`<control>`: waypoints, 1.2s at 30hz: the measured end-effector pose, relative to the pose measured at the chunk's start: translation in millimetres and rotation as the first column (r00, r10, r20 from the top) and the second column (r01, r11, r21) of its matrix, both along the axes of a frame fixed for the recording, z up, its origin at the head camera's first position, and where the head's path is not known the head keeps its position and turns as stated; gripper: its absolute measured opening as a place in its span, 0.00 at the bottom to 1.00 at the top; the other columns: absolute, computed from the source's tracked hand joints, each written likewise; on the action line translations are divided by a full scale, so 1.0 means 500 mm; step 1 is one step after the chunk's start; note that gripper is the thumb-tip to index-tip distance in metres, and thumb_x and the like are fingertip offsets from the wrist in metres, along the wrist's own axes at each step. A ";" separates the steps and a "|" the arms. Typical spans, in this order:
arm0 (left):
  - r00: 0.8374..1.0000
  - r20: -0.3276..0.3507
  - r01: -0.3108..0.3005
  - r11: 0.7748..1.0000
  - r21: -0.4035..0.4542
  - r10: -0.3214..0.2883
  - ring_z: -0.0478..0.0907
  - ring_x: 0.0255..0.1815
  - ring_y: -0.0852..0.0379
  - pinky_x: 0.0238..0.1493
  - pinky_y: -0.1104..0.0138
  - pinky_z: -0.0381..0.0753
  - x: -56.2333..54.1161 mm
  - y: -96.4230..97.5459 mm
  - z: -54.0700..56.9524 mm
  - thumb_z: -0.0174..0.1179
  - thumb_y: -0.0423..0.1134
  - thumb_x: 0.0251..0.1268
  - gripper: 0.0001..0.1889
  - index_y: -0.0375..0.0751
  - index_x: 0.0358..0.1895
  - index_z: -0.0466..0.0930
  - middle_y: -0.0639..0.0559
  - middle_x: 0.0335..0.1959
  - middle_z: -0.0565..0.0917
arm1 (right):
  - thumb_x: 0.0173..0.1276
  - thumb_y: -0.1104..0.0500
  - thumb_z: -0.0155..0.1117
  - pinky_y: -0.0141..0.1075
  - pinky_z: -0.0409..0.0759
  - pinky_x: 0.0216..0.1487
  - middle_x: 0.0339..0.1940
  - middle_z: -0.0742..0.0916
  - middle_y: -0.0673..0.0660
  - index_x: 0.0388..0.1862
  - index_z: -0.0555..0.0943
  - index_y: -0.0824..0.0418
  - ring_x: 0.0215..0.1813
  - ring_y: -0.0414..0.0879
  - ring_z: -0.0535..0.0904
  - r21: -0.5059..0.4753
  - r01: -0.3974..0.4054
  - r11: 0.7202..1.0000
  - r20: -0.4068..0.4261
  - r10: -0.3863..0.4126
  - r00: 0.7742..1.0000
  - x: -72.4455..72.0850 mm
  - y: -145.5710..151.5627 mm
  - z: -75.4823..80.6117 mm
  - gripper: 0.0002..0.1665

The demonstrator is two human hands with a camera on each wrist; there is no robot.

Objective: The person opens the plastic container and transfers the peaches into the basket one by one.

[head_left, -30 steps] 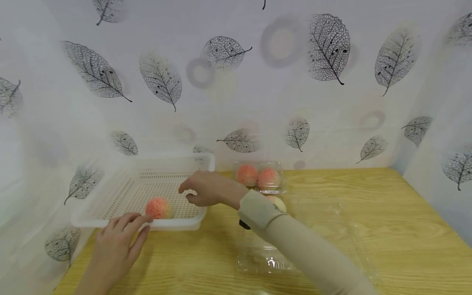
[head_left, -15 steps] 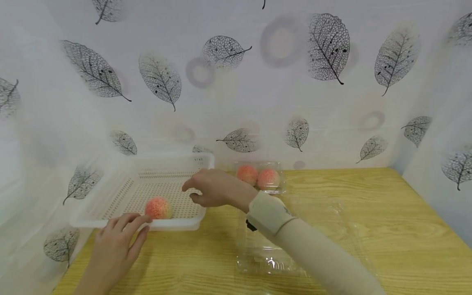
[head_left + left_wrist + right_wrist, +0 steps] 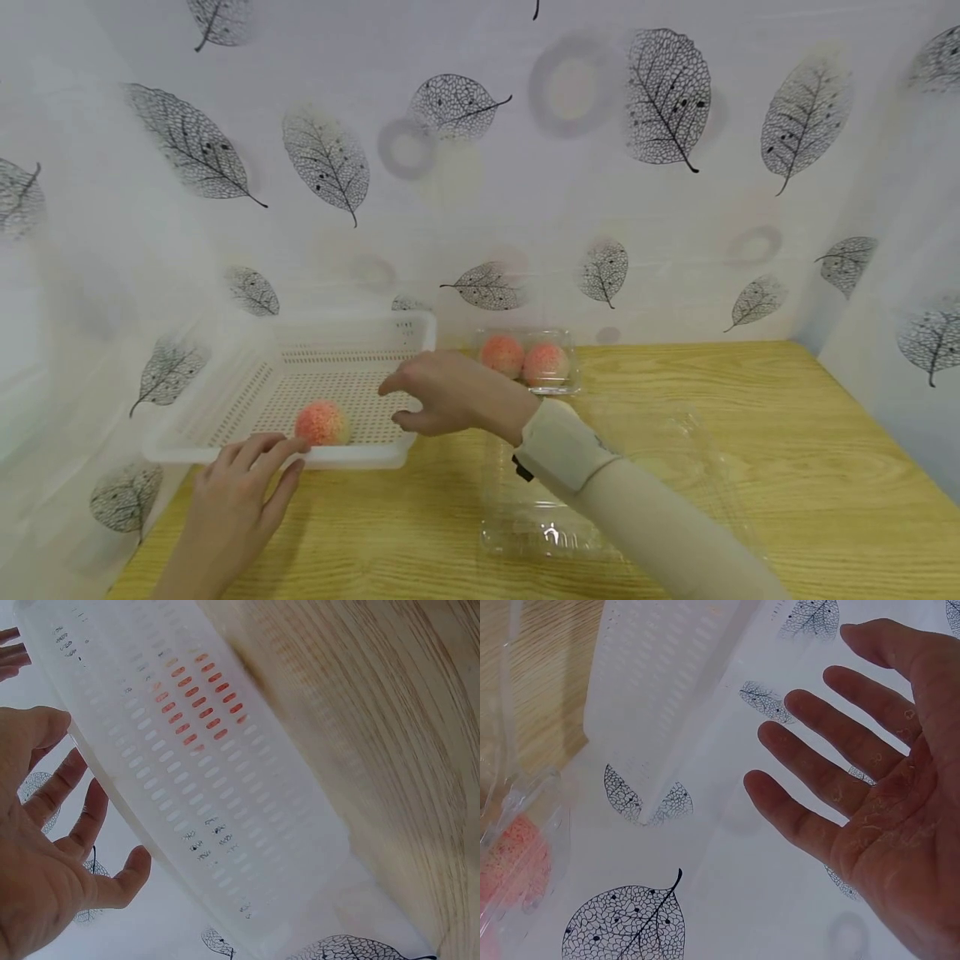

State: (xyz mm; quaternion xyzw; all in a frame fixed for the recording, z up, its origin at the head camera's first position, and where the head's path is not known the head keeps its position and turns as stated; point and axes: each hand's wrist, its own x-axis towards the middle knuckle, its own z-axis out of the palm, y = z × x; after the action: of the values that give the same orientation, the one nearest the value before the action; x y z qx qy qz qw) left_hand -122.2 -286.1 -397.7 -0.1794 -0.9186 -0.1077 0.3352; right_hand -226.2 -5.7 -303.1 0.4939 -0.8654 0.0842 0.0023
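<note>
A white slotted plastic basket (image 3: 262, 451) stands on the left of the table. In it, near the front wall, lies one red-and-yellow peach (image 3: 322, 423); through the slots the left wrist view shows its red colour. My left hand (image 3: 236, 500) rests its fingers on the basket's front rim, beside the peach, thumb held apart. Above the basket's right side hovers my right hand (image 3: 442, 392). Its fingers are relaxed and bent a little in the head view; the right wrist view shows the bare palm, holding nothing.
Behind my right wrist a clear plastic box (image 3: 566, 385) holds two peaches (image 3: 546, 365). A larger clear plastic container (image 3: 555, 533) lies in front, partly under my right sleeve (image 3: 652, 508). A leaf-patterned white sheet (image 3: 480, 192) hangs behind the wooden table (image 3: 750, 433).
My right hand has drawn slightly to the right, and the sleeve now hides the pale peach seen beside it earlier. The left hand and the basket have stayed put.
</note>
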 end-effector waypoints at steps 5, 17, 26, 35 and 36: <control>1.000 -0.015 0.005 1.000 0.003 -0.005 0.81 0.42 0.37 0.29 0.38 0.77 -0.001 -0.001 -0.002 0.73 0.32 0.53 0.17 0.50 0.48 0.87 0.48 0.43 0.85 | 0.72 0.49 0.65 0.38 0.81 0.64 0.62 0.87 0.52 0.65 0.82 0.54 0.61 0.45 0.84 0.001 0.012 1.000 -0.005 -0.012 1.000 0.005 0.013 -0.004 0.25; 1.000 -0.022 0.004 1.000 -0.003 -0.004 0.81 0.42 0.37 0.28 0.39 0.77 -0.001 0.000 -0.002 0.73 0.32 0.53 0.17 0.50 0.47 0.87 0.48 0.43 0.85 | 0.71 0.45 0.65 0.44 0.79 0.68 0.69 0.81 0.59 0.65 0.82 0.56 0.66 0.52 0.82 -0.024 0.018 1.000 -0.044 -0.019 0.999 0.012 0.046 -0.016 0.28; 1.000 -0.006 -0.013 1.000 -0.001 0.013 0.81 0.43 0.37 0.29 0.38 0.77 0.000 0.000 -0.003 0.73 0.32 0.52 0.17 0.50 0.47 0.87 0.47 0.44 0.85 | 0.68 0.44 0.67 0.42 0.83 0.59 0.61 0.86 0.55 0.61 0.85 0.56 0.58 0.48 0.85 -0.067 0.020 0.998 -0.075 -0.025 0.997 0.011 0.069 -0.028 0.27; 1.000 -0.028 -0.005 1.000 0.002 0.005 0.81 0.42 0.36 0.30 0.38 0.77 -0.001 -0.001 -0.004 0.73 0.33 0.54 0.16 0.50 0.46 0.87 0.47 0.44 0.86 | 0.66 0.45 0.69 0.40 0.85 0.51 0.56 0.87 0.51 0.61 0.85 0.53 0.53 0.46 0.85 -0.086 0.040 0.995 -0.073 -0.046 0.996 0.010 0.094 -0.040 0.27; 1.000 -0.030 -0.005 1.000 0.001 0.005 0.81 0.42 0.36 0.30 0.38 0.77 -0.002 -0.002 -0.005 0.73 0.33 0.54 0.16 0.50 0.46 0.87 0.47 0.44 0.86 | 0.66 0.44 0.69 0.40 0.85 0.51 0.56 0.87 0.51 0.61 0.84 0.53 0.53 0.46 0.85 -0.083 0.046 0.995 -0.071 -0.052 0.996 0.010 0.097 -0.041 0.27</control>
State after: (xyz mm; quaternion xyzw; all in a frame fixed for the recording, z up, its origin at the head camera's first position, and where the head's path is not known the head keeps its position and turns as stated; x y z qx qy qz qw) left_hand -123.1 -287.0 -400.3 -0.1786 -0.9139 -0.1047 0.3491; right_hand -221.1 43.0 -323.5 0.4747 -0.8725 0.1010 0.0562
